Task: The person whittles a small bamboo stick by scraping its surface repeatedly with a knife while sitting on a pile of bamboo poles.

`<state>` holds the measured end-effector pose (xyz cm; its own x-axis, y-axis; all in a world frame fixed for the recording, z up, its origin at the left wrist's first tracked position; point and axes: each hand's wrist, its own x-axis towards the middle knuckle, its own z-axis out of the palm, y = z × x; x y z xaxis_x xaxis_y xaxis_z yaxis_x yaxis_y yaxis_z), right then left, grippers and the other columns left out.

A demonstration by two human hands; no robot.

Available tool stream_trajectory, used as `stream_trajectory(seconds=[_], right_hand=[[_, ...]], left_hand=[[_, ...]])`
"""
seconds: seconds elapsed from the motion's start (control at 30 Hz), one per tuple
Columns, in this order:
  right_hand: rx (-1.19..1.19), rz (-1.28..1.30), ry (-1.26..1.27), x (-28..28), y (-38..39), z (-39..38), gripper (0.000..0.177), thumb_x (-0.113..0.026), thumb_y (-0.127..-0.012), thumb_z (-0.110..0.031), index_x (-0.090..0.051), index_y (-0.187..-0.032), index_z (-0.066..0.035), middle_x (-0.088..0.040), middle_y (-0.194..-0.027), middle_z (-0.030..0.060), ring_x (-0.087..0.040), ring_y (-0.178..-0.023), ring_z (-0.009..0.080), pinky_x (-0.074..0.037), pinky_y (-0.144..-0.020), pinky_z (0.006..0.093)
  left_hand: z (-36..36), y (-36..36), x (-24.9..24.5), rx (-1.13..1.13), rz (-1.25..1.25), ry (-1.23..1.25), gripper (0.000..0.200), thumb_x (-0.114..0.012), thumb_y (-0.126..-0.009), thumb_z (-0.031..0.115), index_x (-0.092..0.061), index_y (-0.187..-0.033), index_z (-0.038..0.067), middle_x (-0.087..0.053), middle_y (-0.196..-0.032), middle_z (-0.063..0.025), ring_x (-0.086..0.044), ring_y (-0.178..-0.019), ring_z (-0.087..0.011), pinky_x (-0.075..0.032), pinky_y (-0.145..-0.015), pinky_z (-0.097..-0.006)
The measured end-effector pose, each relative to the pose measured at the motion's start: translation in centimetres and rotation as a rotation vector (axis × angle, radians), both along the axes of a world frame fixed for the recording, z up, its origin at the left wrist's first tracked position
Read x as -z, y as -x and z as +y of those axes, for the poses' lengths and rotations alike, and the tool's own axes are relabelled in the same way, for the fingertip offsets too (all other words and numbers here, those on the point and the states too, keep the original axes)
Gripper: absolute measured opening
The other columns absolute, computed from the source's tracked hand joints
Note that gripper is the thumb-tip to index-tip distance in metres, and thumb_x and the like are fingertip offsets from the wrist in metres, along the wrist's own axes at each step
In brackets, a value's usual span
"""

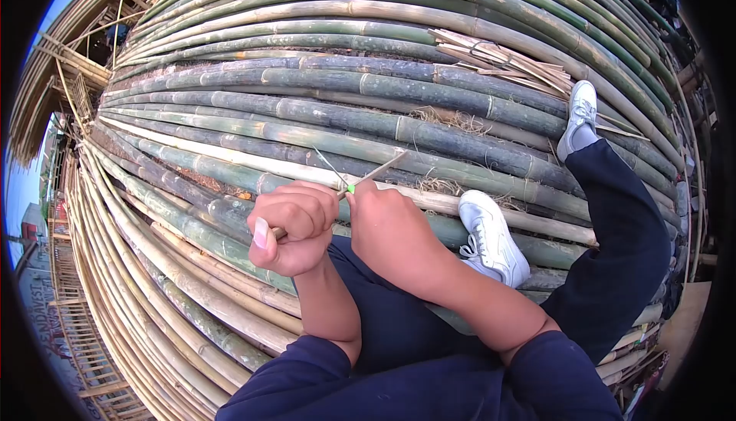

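My left hand (pixel 295 225) is a closed fist around a thin bamboo strip (pixel 389 163). One short end of the strip shows beside the thumb, and the longer end slants up and away to the right. Close against it, my right hand (pixel 395 229) is closed, with its fingertips turned away from view. A slim pointed piece, which looks like a small knife blade (pixel 328 164), crosses the strip. At its base is a bright green bit (pixel 351 189) by the right fingers; the rest is hidden in the grip.
Long bamboo poles (pixel 322 106) lie side by side under and around me. A tied bundle of split bamboo strips (pixel 502 60) rests on them at upper right. Dry shavings (pixel 452 120) are scattered near my white shoes (pixel 491 237). Bamboo frames (pixel 77 60) stand at left.
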<state>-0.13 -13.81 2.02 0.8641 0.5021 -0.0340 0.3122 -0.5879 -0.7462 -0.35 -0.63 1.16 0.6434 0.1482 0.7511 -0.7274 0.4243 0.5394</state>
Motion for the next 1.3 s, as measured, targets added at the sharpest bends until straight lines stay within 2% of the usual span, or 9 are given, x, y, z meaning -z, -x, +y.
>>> stream_trajectory(seconds=[0.13, 0.27, 0.33, 0.47, 0.53, 0.77, 0.97, 1.17, 1.3], right_hand=[[-0.023, 0.125, 0.088, -2.9, 2.0, -1.5, 0.016, -0.051, -0.094, -0.009, -0.051, -0.089, 0.007, -0.065, -0.071, 0.0258, -0.069, -0.07, 0.0406, -0.057, -0.06, 0.0451], [-0.029, 0.136, 0.128, -1.9, 2.0, -1.0, 0.016, -0.051, -0.094, -0.009, -0.051, -0.089, 0.007, -0.066, -0.072, 0.0258, -0.069, -0.069, 0.0412, -0.057, -0.06, 0.0453], [0.009, 0.007, 0.015, 0.3, 0.3, -0.2, 0.017, -0.051, -0.095, -0.01, -0.051, -0.088, 0.006, -0.066, -0.071, 0.0255, -0.069, -0.068, 0.0411, -0.057, -0.058, 0.0463], [-0.005, -0.003, 0.018, -0.5, 0.5, -0.4, 0.015, -0.051, -0.094, -0.009, -0.052, -0.089, 0.005, -0.066, -0.071, 0.0258, -0.07, -0.068, 0.0405, -0.057, -0.059, 0.0464], [-0.02, 0.1, 0.142, -2.5, 2.3, -1.2, 0.013, -0.05, -0.092, -0.006, -0.053, -0.091, 0.007, -0.066, -0.072, 0.0263, -0.069, -0.069, 0.0409, -0.057, -0.061, 0.0462], [0.094, -0.02, 0.183, 4.4, -1.7, -0.6, 0.013, -0.053, -0.09, -0.005, -0.056, -0.09, 0.007, -0.066, -0.074, 0.0257, -0.069, -0.075, 0.0416, -0.057, -0.065, 0.0451], [-0.065, 0.146, 0.056, -3.2, 2.9, -2.0, 0.021, -0.049, -0.097, -0.011, -0.051, -0.089, 0.008, -0.064, -0.07, 0.0275, -0.068, -0.068, 0.0428, -0.056, -0.061, 0.0472], [0.043, 0.055, 0.001, 3.8, -1.2, -0.4, 0.021, -0.05, -0.095, -0.009, -0.053, -0.088, 0.01, -0.064, -0.071, 0.0291, -0.067, -0.072, 0.0446, -0.055, -0.065, 0.0487], [-0.052, 0.152, -0.052, -1.3, 0.9, -2.4, 0.021, -0.049, -0.096, -0.009, -0.053, -0.088, 0.01, -0.063, -0.071, 0.0301, -0.066, -0.072, 0.0458, -0.054, -0.066, 0.0497]], left_hand=[[0.5, -0.1, 0.1, -0.018, 0.002, 0.034, 0.046, -0.044, -0.085, 0.031, -0.028, -0.049, 0.007, -0.028, -0.041, -0.0039, -0.023, -0.031, -0.0141, -0.02, -0.033, -0.028], [0.6, 0.0, 0.1, 0.002, 0.026, 0.018, 0.047, -0.043, -0.086, 0.031, -0.028, -0.049, 0.007, -0.028, -0.041, -0.0036, -0.022, -0.032, -0.0139, -0.02, -0.033, -0.0279], [0.2, -0.1, 0.0, 0.023, -0.012, -0.016, 0.048, -0.041, -0.088, 0.032, -0.028, -0.049, 0.007, -0.027, -0.041, -0.0031, -0.021, -0.032, -0.0136, -0.019, -0.033, -0.0279], [0.7, 0.0, 0.2, -0.004, -0.006, 0.015, 0.048, -0.04, -0.089, 0.031, -0.028, -0.049, 0.007, -0.027, -0.041, -0.0029, -0.021, -0.032, -0.0134, -0.019, -0.033, -0.0279], [0.9, 0.0, 0.3, -0.014, 0.024, 0.068, 0.048, -0.041, -0.088, 0.031, -0.028, -0.049, 0.007, -0.027, -0.041, -0.003, -0.022, -0.032, -0.0136, -0.02, -0.033, -0.0276], [-0.8, 0.2, -0.2, 0.028, -0.023, -0.057, 0.048, -0.042, -0.088, 0.031, -0.028, -0.049, 0.007, -0.027, -0.041, -0.0027, -0.023, -0.031, -0.0136, -0.02, -0.033, -0.0274], [0.5, -0.2, 0.0, 0.003, 0.023, 0.034, 0.047, -0.044, -0.087, 0.031, -0.029, -0.049, 0.006, -0.027, -0.041, -0.0034, -0.022, -0.032, -0.014, -0.02, -0.033, -0.0279], [-0.2, 0.1, 0.1, 0.022, -0.014, 0.003, 0.048, -0.044, -0.087, 0.033, -0.029, -0.049, 0.007, -0.027, -0.041, -0.0032, -0.021, -0.032, -0.0134, -0.019, -0.033, -0.0278], [0.0, -0.1, 0.0, 0.004, 0.013, 0.017, 0.049, -0.045, -0.087, 0.033, -0.029, -0.049, 0.007, -0.027, -0.041, -0.0031, -0.021, -0.032, -0.0133, -0.019, -0.033, -0.0275]])
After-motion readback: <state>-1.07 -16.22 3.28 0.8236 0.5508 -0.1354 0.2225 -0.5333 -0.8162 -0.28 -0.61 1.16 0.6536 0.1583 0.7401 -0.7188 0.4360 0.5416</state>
